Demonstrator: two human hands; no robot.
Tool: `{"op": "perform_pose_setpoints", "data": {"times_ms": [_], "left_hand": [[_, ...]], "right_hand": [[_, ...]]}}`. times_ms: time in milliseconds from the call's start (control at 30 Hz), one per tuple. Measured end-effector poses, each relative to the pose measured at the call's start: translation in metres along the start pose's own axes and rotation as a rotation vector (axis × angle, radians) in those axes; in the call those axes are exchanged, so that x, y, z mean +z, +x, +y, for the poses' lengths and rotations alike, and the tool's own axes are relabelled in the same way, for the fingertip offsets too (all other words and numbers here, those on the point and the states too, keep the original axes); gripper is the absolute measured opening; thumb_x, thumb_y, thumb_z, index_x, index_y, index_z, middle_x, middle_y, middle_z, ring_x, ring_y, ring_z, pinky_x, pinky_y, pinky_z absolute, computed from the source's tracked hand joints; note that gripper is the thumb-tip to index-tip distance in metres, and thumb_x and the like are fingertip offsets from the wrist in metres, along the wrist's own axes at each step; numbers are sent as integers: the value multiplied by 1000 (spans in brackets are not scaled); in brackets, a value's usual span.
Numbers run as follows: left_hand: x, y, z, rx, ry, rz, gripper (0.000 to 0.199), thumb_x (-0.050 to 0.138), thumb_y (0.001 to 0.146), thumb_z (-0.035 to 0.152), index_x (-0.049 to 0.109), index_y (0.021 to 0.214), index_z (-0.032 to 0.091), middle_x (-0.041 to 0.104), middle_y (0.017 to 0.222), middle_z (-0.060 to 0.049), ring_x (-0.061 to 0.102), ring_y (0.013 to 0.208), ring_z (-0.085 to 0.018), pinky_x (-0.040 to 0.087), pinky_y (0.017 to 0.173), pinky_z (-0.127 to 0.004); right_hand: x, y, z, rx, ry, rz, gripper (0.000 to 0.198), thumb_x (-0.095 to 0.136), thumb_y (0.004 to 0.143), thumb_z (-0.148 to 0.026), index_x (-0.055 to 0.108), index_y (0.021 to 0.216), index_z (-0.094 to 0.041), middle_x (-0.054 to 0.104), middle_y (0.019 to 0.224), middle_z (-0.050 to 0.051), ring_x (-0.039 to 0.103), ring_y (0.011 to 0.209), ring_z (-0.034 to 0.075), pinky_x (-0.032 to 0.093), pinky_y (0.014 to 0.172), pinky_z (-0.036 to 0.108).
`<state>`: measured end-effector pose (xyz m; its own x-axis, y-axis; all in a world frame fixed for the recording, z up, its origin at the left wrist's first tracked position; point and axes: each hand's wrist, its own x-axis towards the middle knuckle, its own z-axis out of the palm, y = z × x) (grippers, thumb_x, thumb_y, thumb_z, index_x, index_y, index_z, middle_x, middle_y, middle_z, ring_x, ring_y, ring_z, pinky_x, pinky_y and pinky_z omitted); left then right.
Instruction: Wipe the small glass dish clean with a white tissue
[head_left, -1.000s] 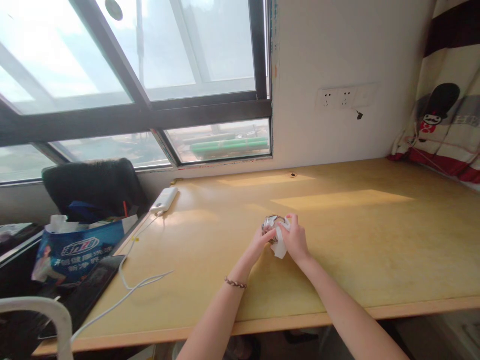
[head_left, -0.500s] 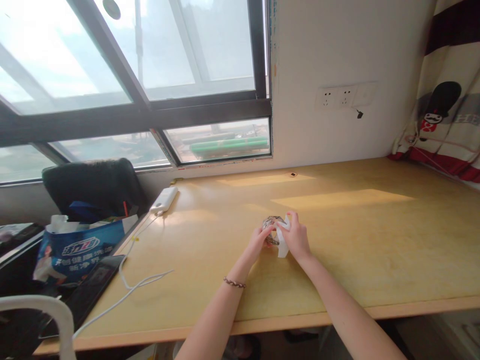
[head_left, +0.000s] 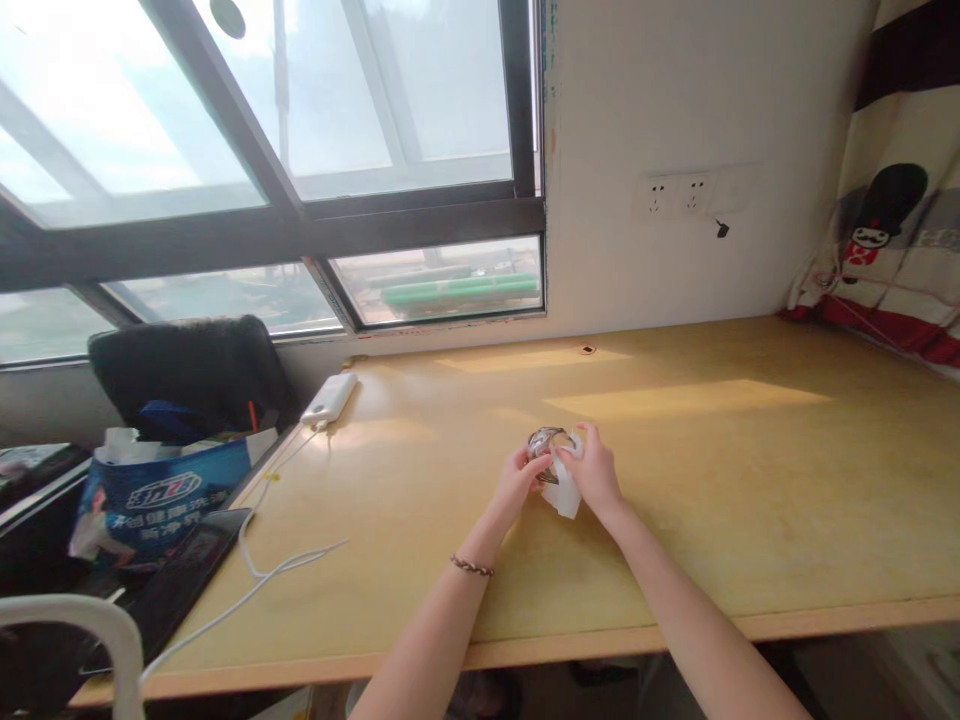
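My left grip (head_left: 519, 478) pinches the small shiny glass object (head_left: 546, 443) above the middle of the wooden surface (head_left: 750, 480), while my right grip (head_left: 598, 472) presses a white tissue (head_left: 565, 492) against it.

Both hands (head_left: 559, 480) together, fingers curled.

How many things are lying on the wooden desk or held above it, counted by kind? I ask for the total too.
Shiny glass object, held in the left hand: 1
White tissue, held in the right hand: 1
White power bank: 1
White cable: 1
Total: 4
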<state>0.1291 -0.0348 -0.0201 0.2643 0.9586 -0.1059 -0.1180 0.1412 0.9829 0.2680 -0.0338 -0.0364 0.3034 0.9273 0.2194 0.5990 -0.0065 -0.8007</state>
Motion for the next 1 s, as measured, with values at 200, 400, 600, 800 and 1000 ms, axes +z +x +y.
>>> {"op": "perform_pose_setpoints", "data": {"times_ms": [200,400,600,800,1000], "left_hand": [[4,-3,9,-4,46,15,31,57,65,38,63,74,9,50,51,1,32,37,-3,22,36,-18],[-4,-1,4,-24,16,12,44,53,68,44,64,90,7,64,66,-7,39,36,-4,24,34,-18],[-8,5,-5,-92,-322,-29,45,47,72,44,57,95,7,68,79,-12,37,29,-3,40,40,-23],[-6,2,3,-42,-366,-109,49,59,68,35,44,111,17,48,125,-15,64,61,-16,51,48,-27],[3,1,-1,105,-164,-55,57,70,59,26,50,112,18,53,117,-10,61,80,-18,52,66,-30]], "right_hand": [[-6,-4,-5,-80,-89,3,53,52,73,-38,41,120,-17,57,58,1,56,53,19,38,47,24],[-9,-12,-13,-155,-69,7,45,44,80,-44,47,115,-16,59,57,3,56,50,18,36,46,24],[-14,-1,-13,16,242,224,42,54,72,-51,59,93,-15,64,62,5,58,55,18,42,51,25],[-10,18,-4,336,1092,70,42,74,53,-41,63,82,-14,68,82,6,64,72,19,51,65,29],[-11,19,0,364,1174,133,36,74,54,-37,65,80,-13,69,85,7,64,81,21,51,72,31]]}}
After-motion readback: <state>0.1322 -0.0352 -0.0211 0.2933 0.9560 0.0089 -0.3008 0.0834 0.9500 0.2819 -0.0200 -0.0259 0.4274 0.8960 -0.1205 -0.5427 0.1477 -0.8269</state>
